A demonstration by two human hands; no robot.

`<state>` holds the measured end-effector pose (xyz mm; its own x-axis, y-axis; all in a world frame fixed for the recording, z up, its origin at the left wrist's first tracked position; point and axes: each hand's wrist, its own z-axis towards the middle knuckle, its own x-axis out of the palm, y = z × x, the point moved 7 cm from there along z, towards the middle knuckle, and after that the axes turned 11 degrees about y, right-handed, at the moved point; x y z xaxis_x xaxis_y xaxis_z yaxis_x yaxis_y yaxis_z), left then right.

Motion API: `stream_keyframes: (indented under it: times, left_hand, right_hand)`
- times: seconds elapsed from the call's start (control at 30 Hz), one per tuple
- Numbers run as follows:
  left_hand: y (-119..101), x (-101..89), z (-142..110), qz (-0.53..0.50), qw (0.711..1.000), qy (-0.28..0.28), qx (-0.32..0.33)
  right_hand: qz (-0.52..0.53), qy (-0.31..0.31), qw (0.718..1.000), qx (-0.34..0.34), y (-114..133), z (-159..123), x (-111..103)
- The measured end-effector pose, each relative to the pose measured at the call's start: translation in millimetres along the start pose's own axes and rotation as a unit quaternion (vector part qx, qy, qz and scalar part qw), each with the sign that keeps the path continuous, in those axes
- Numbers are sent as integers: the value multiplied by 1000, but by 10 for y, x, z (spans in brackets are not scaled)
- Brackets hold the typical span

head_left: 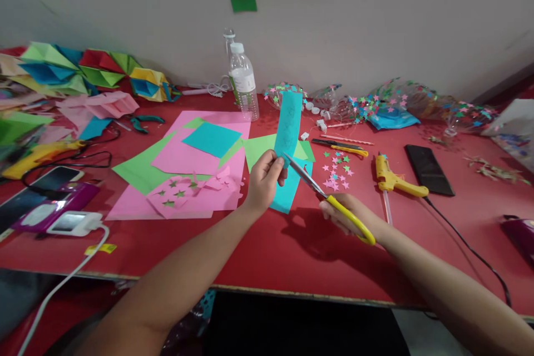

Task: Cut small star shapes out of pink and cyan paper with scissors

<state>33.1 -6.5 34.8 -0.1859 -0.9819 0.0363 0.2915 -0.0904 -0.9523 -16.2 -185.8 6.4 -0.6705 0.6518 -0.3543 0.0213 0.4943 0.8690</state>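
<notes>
My left hand [267,178] pinches the lower end of a blue paper strip [288,122], which stands upright and bears faint pencil marks. My right hand [348,214] is closed round yellow-handled scissors [340,208]. Their blades point up and left and meet the strip's lower edge by my left fingertips. Beneath, another piece of blue paper [287,194] lies on the red table [250,245]. Small cut-out paper stars [334,169] in pink and green are scattered right of the strip.
Pink and green sheets [137,172] lie left, with a teal square [212,139] on top. A water bottle [244,83] stands behind. A yellow glue gun [396,181], a black phone [429,169] and a cutter knife [342,147] lie right. Folded paper shapes [100,64] fill the back left.
</notes>
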Motion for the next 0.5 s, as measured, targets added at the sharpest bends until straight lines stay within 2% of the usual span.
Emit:
stream_keyframes:
  times: [0.5]
  left_hand:
    - [15,4,9,-7,1000,1,-2]
  right_hand:
    - [-9,-1,1000,15,-67,21,5]
